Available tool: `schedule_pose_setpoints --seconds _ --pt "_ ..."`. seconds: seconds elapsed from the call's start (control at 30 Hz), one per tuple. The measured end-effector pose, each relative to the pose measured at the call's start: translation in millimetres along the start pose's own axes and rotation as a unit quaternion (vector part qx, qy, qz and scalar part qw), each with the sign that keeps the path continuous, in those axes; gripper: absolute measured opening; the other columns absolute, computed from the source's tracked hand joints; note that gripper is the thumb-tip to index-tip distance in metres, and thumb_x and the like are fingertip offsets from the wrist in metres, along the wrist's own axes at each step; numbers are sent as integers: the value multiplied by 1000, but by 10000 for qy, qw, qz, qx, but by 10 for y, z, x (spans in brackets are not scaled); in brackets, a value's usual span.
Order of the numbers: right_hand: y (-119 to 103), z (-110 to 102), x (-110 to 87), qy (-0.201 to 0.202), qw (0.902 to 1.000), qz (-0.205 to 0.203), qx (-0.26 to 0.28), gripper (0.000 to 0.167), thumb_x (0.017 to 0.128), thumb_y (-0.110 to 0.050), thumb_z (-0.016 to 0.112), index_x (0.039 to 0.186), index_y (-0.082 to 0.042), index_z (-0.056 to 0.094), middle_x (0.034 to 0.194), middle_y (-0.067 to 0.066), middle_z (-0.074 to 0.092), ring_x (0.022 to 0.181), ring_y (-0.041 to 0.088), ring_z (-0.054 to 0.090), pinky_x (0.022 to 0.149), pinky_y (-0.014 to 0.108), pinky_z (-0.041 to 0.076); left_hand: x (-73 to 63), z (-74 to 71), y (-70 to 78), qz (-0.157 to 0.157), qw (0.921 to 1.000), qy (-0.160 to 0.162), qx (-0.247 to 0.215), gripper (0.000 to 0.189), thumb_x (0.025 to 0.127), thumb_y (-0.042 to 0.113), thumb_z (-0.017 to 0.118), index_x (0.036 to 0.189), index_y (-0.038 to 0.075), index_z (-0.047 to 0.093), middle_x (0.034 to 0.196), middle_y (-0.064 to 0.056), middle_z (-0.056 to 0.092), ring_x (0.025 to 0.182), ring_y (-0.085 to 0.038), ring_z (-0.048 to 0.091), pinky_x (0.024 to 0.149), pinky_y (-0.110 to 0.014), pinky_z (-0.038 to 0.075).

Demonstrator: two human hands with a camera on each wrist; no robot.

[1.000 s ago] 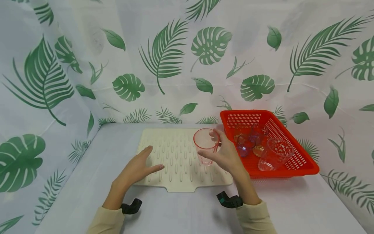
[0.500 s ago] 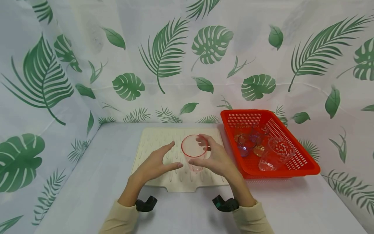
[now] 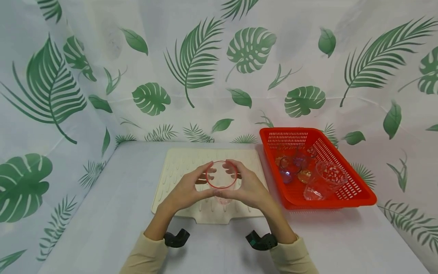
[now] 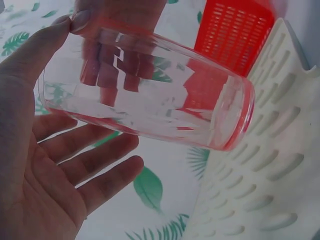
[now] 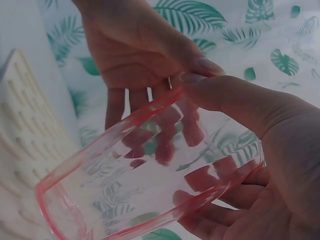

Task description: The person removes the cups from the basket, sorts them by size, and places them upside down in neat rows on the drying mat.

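Observation:
A clear tumbler with a pinkish-red rim (image 3: 221,179) stands roughly upright in both hands, over the cream ridged board (image 3: 174,198). My left hand (image 3: 186,190) curves round its left side near the rim, and my right hand (image 3: 252,189) grips the right side. At the front, the two thumbs meet by the rim. In the left wrist view the left fingers (image 4: 107,170) are spread along the tumbler (image 4: 150,95). Right fingers wrap behind the glass in the right wrist view, seen through its wall (image 5: 125,175). Whether its base touches the board is unclear.
To the right of the board sits a red perforated basket (image 3: 338,201). It holds a tilted clear tumbler (image 3: 323,182) and several small purple, amber and clear glass pieces. A leaf-print cloth (image 3: 205,76) hangs behind the white table (image 3: 113,213).
My right hand has brought the tumbler leftward and slightly nearer to me. My left hand has moved right, from apart to round the tumbler's left side, so both hands now surround it.

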State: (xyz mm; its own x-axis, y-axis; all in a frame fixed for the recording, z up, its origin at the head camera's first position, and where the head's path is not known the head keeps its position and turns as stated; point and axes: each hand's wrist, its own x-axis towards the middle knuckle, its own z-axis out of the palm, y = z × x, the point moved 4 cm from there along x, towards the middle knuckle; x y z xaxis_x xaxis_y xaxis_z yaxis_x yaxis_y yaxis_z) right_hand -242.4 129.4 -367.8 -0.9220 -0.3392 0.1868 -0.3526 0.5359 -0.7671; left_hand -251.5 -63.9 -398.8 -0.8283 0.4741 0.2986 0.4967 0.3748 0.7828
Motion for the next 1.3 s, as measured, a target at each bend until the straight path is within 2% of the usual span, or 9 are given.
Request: schedule_pose_setpoints --seconds 0.33,0.43,0.67,0.77,1.0,1.2,1.3 --pt "-8 -3 -15 -103 9999 18 54 94 72 -39 89 149 -14 41 140 3 60 124 30 60 100 53 54 0 -3 41 184 9994 226 179 78 87 32 79 152 12 41 137 -1 63 110 -19 66 96 -39 57" --pt "-16 -4 -23 -128 9999 20 62 93 72 -38 89 149 -15 42 140 3 61 123 30 60 98 52 55 0 2 71 223 9991 285 238 79 85 33 80 151 12 42 136 0 63 110 -21 66 95 -37 57" --pt "-48 22 -19 -153 9998 -124 37 91 72 -35 88 149 -16 43 140 4 61 123 29 61 99 54 55 -19 0 117 -28 9990 349 292 87 81 43 82 153 16 40 142 2 58 114 -20 63 92 -36 57" --pt "-59 33 -18 -214 9997 -116 38 92 72 -36 89 149 -16 43 140 3 61 124 29 61 100 53 54 -25 -11 112 -19 9989 393 267 88 80 42 83 153 16 41 142 2 58 112 -18 62 91 -36 58" --pt "-78 45 -38 -529 9985 -72 149 98 72 -33 90 152 -15 38 143 2 58 127 29 58 104 54 52 -24 -57 69 642 9963 574 50 84 72 25 90 145 14 50 133 -2 65 109 -20 63 87 -32 57" --pt "-87 40 -42 -712 9967 -314 212 101 74 -28 89 156 -15 32 147 -1 55 134 25 55 111 53 46 -32 -88 69 781 9947 660 94 82 72 25 91 143 14 52 130 -2 66 107 -18 63 86 -29 56" --pt "-85 34 -45 -833 9953 -403 295 104 75 -31 88 159 -16 27 151 -1 52 137 24 52 113 53 44 -29 -93 75 821 9943 666 120 81 72 25 90 143 15 52 129 -1 66 105 -17 63 86 -29 56"
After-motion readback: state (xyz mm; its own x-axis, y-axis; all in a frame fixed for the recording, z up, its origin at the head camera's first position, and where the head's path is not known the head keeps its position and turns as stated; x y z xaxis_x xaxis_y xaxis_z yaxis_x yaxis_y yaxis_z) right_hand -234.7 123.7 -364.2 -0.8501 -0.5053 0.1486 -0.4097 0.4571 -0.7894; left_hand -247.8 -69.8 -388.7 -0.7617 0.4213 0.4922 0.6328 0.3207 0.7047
